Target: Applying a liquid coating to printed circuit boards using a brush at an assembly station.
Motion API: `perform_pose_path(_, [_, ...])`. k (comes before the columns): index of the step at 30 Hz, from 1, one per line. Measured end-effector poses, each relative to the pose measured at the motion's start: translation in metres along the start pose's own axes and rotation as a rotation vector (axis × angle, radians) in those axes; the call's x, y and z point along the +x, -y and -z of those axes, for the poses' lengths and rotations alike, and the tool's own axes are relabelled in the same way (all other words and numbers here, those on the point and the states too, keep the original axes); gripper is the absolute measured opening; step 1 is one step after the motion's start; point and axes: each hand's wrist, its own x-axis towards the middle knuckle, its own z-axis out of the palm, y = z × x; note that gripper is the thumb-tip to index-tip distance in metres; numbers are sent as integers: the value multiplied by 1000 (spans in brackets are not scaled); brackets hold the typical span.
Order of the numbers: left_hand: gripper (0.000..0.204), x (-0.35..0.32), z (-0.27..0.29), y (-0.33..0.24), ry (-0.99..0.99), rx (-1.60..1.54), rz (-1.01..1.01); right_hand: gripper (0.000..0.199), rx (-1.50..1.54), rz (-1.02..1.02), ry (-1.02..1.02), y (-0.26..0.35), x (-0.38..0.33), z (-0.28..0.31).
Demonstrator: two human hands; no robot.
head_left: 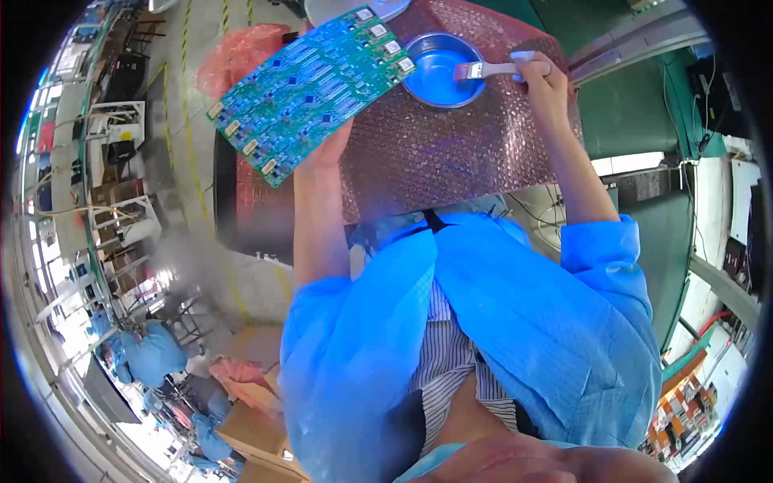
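A green circuit board (314, 88), dotted with small parts and white connectors along two edges, is tilted up in my left hand (332, 146). That hand grips it from beneath, so most of its fingers are hidden behind the board. My right hand (544, 84) is closed round the handle of a flat brush (477, 72). The brush's bristles reach over the right side of a round metal bowl (408, 87), which contains liquid that looks bright blue. Whether the bristle tips touch the liquid I cannot tell. The bowl stands on pinkish bubble wrap to the right of the board.
Bubble wrap (459, 157) covers the work surface, with a crumpled pink piece (237, 55) behind the board. Part of a pale dish (354, 10) shows at the far edge. Cardboard boxes (254, 435) sit at lower left; a person in blue (153, 354) is beyond them.
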Motion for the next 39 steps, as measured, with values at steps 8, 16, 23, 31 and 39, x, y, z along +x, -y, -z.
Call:
perform_pose_path(8, [37, -11, 4, 6, 1, 5, 12, 15, -215, 83, 91, -17, 3, -6])
perform_pose_path(16, [39, -15, 0, 6, -15, -8, 13, 16, -305, 92, 134, -22, 7, 1])
perform_pose_path(23, [39, -17, 2, 4, -46, 30, -14, 15, -146, 101, 80, 11, 11, 35])
perform_pose_path(31, [40, -18, -2, 17, -72, 67, -9, 19, 114, 111, 68, 41, -5, 33])
perform_pose_path(39, [49, -22, 9, 23, -161, -26, 3, 20, -34, 584, 265, 74, -27, -22])
